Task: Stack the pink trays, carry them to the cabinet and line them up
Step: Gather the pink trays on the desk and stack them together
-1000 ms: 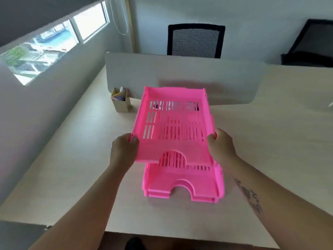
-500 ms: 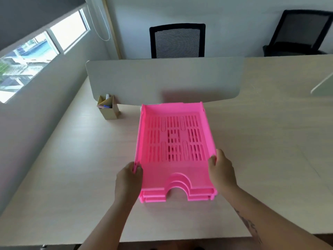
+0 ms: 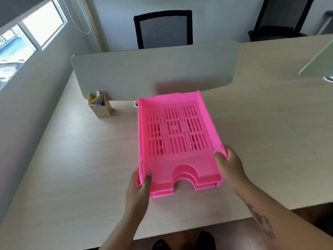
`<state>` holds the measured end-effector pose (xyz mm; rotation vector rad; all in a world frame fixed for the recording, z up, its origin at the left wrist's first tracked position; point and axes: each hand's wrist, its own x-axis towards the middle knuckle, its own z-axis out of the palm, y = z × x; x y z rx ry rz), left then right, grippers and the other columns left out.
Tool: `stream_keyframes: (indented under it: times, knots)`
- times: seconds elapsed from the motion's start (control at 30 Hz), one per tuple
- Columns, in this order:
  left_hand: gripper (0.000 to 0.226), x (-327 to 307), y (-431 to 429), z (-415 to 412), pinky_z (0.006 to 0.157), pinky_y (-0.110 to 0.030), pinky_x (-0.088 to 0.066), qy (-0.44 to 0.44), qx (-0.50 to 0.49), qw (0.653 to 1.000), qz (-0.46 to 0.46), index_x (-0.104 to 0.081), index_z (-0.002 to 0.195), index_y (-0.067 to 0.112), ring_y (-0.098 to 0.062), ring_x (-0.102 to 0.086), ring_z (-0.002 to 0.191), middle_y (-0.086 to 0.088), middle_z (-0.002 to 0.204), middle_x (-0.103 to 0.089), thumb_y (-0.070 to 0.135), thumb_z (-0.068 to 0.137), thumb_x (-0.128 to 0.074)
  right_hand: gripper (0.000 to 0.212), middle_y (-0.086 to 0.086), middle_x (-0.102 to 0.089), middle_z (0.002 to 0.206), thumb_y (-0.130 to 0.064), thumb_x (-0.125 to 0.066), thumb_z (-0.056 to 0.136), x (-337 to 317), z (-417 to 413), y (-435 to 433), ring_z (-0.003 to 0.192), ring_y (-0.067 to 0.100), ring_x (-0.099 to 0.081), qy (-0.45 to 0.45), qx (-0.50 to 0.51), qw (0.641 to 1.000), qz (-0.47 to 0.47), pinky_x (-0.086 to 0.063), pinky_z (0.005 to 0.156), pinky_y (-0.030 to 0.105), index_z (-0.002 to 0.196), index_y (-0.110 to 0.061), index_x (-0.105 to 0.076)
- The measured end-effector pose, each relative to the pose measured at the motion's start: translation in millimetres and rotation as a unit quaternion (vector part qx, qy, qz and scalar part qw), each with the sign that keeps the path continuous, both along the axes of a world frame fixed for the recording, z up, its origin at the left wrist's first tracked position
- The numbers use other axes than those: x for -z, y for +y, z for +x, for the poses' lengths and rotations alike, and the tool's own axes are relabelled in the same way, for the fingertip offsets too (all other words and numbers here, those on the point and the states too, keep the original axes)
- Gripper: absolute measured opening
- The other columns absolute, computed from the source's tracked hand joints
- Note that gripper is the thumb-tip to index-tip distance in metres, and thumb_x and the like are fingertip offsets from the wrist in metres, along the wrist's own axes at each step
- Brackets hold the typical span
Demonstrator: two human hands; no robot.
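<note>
With both the left hand and the right hand clamped on the stacked trays, a tilted lift risked the nested trays sliding apart.

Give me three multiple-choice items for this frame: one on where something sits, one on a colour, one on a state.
1. Where is the cardboard pen holder?
A. left of the pink trays, against the divider panel
B. inside the top tray
C. on the chair

2. What colour is the chair behind the divider panel?
A. white
B. black
C. pink

3. How are the pink trays held?
A. left hand only
B. by neither hand
C. both hands, one on each side

Answers: 1 A, it stands on the desk by the panel's left end. 2 B, its frame and mesh back are black. 3 C, the left hand and right hand clasp the side walls.
</note>
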<state>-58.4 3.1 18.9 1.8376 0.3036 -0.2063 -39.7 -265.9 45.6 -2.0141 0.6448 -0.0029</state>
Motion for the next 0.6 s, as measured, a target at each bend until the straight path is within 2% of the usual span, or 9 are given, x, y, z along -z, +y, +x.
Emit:
stream_keyframes:
  times: [0.07,0.13,0.27,0.37,0.5,0.6]
  knots:
    - [0.062,10,2,-1,0.064,-0.017,-0.055,0.009,0.008,1.000,-0.028,-0.053,0.131,0.022,-0.010,-0.069,0.095,0.001,0.109,-0.071,0.064,0.086,-0.052,0.032,0.004,-0.065,0.089,-0.027,-0.046,0.099,9,-13,3,0.072,0.015,-0.064,0.014,0.019,0.999,0.039,-0.059,0.055,0.032,0.129,-0.017,-0.053]
    - [0.071,20,2,1,0.069,-0.018,-0.052,0.023,0.004,0.998,-0.055,-0.053,0.131,0.024,-0.015,-0.069,0.099,-0.001,0.110,-0.071,0.068,0.076,-0.048,0.033,0.006,-0.067,0.087,-0.033,-0.046,0.100,18,-22,7,0.071,0.015,-0.066,0.036,0.034,0.995,0.089,-0.055,0.051,0.025,0.127,-0.015,-0.055]
    - [0.071,34,-6,7,0.063,-0.013,-0.054,0.055,-0.012,0.991,-0.120,-0.048,0.141,0.014,-0.011,-0.067,0.098,-0.007,0.116,-0.069,0.054,0.082,-0.045,0.044,0.014,-0.072,0.102,-0.046,-0.049,0.096,35,-22,9,0.086,0.023,-0.068,0.047,0.090,0.976,0.192,-0.055,0.072,0.037,0.128,-0.017,-0.056]
    - [0.069,40,-9,9,0.066,-0.012,-0.051,0.062,-0.030,0.985,-0.159,-0.047,0.141,0.016,-0.009,-0.066,0.098,-0.006,0.118,-0.068,0.051,0.081,-0.045,0.040,0.011,-0.072,0.102,-0.048,-0.047,0.096,42,-18,5,0.086,0.020,-0.067,0.056,0.074,0.970,0.226,-0.053,0.072,0.035,0.124,-0.021,-0.056]
    - [0.049,35,-14,6,0.070,-0.019,-0.047,0.075,-0.054,0.978,-0.189,-0.049,0.135,0.016,-0.010,-0.065,0.093,-0.006,0.111,-0.069,0.043,0.095,-0.045,0.029,0.006,-0.072,0.096,-0.045,-0.044,0.096,47,-23,4,0.083,0.016,-0.066,0.063,0.040,0.961,0.267,-0.046,0.067,0.029,0.116,-0.027,-0.056]
    - [0.059,29,-18,10,0.074,-0.031,-0.049,0.086,-0.090,0.973,-0.196,-0.056,0.129,0.013,-0.024,-0.067,0.095,-0.011,0.107,-0.072,0.049,0.083,-0.046,0.036,0.008,-0.074,0.101,-0.047,-0.049,0.093,44,-21,1,0.087,0.019,-0.069,0.059,0.016,0.956,0.286,-0.047,0.072,0.032,0.120,-0.026,-0.058]
